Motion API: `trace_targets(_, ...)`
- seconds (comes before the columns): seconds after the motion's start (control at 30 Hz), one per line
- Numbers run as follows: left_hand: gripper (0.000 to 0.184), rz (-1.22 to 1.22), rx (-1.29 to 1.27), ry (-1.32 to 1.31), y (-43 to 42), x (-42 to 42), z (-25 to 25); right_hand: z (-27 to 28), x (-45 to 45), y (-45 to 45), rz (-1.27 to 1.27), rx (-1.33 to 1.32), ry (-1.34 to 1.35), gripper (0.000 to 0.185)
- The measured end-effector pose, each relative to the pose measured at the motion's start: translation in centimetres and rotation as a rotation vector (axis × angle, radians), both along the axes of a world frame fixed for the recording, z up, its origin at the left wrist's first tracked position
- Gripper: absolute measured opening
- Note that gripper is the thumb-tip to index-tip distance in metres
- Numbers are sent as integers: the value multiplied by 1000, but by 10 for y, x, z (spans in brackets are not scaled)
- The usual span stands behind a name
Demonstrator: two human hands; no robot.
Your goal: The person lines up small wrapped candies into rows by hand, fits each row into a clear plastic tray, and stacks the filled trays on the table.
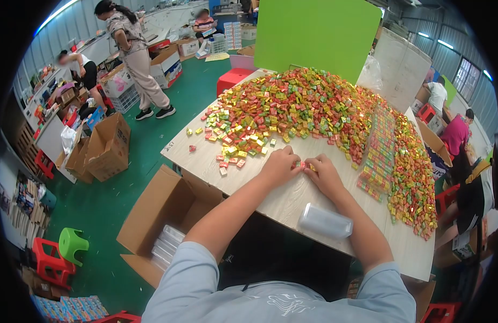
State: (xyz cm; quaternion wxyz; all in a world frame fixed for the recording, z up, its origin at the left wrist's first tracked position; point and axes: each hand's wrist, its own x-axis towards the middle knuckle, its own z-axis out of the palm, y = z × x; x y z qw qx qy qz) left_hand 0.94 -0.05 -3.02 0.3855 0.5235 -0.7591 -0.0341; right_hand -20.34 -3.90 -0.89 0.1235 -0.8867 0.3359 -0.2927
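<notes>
I have my left hand [281, 168] and right hand [322, 173] pinched together on a small red block [303, 166].
It's over the table [276, 207]; beyond lies a heap of red, yellow and green blocks [297, 102], with neat rows of blocks [379, 148] to the right. Nearer, a clear plastic box [325, 220] sits beside my right forearm [366, 231]; near left, an open cardboard box [146, 212] holds more.

We see a green floor [111, 194], corrugated walls [467, 44], glowing tube lights [445, 42] and a window [466, 75]; a lime-green panel [316, 37] stands behind our pale counter [206, 161], a green stool [72, 245] lower left.
</notes>
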Motion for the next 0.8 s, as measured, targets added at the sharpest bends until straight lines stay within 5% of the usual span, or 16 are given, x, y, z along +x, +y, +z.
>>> trace_targets(0.8,23,-7,-20,36,2,-2,2,10,1,8,10,0,-15,25)
